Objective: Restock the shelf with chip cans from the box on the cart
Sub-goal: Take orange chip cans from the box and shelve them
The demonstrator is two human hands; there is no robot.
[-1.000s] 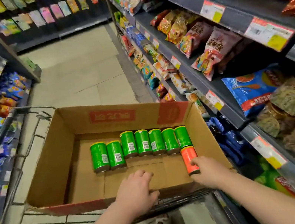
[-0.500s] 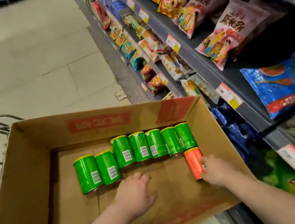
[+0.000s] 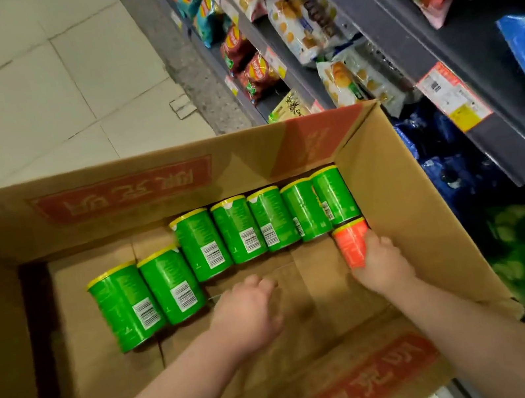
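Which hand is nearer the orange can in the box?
Right. The right hand grips the orange can; the left hand is apart from it, over the box floor.

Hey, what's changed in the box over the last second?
The left grip moved forward from the near edge of the box to above its floor, close to the green cans, holding nothing. The right grip, already at the orange can, closed further round its lower end. The seven green cans and the orange can lie where they were.
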